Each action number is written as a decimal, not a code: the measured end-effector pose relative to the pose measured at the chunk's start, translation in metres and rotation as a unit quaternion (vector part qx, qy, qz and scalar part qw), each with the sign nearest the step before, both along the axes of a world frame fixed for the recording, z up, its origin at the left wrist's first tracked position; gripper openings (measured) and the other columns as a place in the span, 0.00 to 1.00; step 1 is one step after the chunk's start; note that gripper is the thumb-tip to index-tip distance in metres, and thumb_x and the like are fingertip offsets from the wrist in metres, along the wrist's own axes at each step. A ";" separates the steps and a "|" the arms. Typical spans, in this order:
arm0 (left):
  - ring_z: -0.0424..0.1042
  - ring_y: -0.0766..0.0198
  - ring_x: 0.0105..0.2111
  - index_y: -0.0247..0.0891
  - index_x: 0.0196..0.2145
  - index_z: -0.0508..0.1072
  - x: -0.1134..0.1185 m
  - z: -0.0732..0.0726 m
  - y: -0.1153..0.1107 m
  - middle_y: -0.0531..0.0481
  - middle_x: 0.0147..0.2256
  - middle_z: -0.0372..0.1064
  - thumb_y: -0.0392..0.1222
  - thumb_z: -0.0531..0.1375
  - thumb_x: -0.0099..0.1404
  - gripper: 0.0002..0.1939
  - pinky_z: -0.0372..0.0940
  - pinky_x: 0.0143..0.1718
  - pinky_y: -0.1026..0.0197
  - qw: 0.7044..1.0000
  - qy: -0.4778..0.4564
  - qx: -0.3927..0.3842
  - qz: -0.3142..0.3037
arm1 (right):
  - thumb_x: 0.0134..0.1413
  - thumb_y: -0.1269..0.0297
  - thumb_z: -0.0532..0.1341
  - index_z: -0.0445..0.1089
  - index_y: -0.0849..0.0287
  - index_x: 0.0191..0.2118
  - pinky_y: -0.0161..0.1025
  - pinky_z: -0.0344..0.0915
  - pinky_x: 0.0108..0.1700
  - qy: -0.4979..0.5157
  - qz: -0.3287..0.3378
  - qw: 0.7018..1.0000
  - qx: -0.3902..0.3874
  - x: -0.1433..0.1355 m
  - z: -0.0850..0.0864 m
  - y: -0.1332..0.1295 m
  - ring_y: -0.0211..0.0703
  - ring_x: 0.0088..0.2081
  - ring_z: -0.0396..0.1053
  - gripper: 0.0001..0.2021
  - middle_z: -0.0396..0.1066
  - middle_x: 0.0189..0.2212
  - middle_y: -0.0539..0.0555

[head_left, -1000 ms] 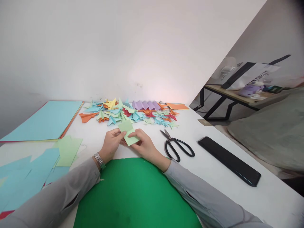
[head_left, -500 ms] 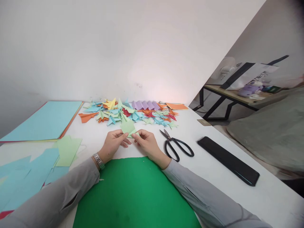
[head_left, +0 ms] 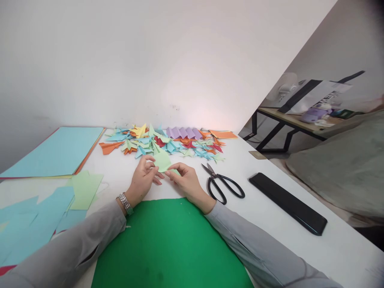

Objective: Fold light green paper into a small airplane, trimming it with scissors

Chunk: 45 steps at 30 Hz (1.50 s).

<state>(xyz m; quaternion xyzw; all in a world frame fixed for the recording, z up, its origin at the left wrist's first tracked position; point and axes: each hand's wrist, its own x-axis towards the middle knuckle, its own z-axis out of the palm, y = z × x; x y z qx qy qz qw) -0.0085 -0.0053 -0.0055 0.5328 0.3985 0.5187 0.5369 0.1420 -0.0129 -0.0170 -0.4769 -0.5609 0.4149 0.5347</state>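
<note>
A small light-green folded paper is held just beyond the green sheet, its lower edge bent up. My right hand pinches its lower right part between thumb and forefinger. Beside its left edge, my left hand has its fingers apart. The left thumb is close to the paper's lower left corner; whether it touches cannot be made out. Under my forearms lies a large green sheet. Black-handled scissors rest with blades parted, to the right of my right hand.
Folded paper planes and shapes pile along the wall, with a pleated purple strip among them. Large coloured sheets are stacked at left, loose blue pieces nearer. A long black case lies right, near the table edge.
My left fingers have spread and lifted off the paper's left side. The paper's lower edge looks more curved, and the right hand keeps its pinch in nearly the same place.
</note>
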 end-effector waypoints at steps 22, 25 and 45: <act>0.75 0.62 0.26 0.33 0.31 0.75 -0.002 0.005 -0.003 0.50 0.23 0.75 0.34 0.65 0.45 0.12 0.69 0.31 0.61 0.999 0.041 -0.034 0.008 | 0.39 0.59 0.67 0.74 0.59 0.23 0.33 0.60 0.23 0.045 0.020 0.999 0.006 0.002 0.001 0.001 0.36 0.23 0.63 0.09 0.67 0.23 0.50; 0.74 0.62 0.25 0.33 0.28 0.75 -0.001 0.002 -0.002 0.49 0.22 0.74 0.37 0.66 0.46 0.09 0.69 0.30 0.62 0.998 0.056 -0.034 0.000 | 0.37 0.59 0.68 0.73 0.60 0.23 0.33 0.60 0.23 0.059 0.008 0.998 -0.011 0.002 0.003 0.001 0.35 0.22 0.62 0.09 0.67 0.20 0.49; 0.72 0.66 0.20 0.34 0.23 0.72 0.001 0.004 -0.004 0.49 0.20 0.74 0.37 0.65 0.49 0.05 0.68 0.24 0.64 0.997 0.071 -0.018 0.024 | 0.30 0.63 0.72 0.68 0.59 0.25 0.32 0.61 0.21 0.161 0.011 0.986 -0.049 0.001 0.000 0.004 0.35 0.20 0.66 0.14 0.69 0.19 0.47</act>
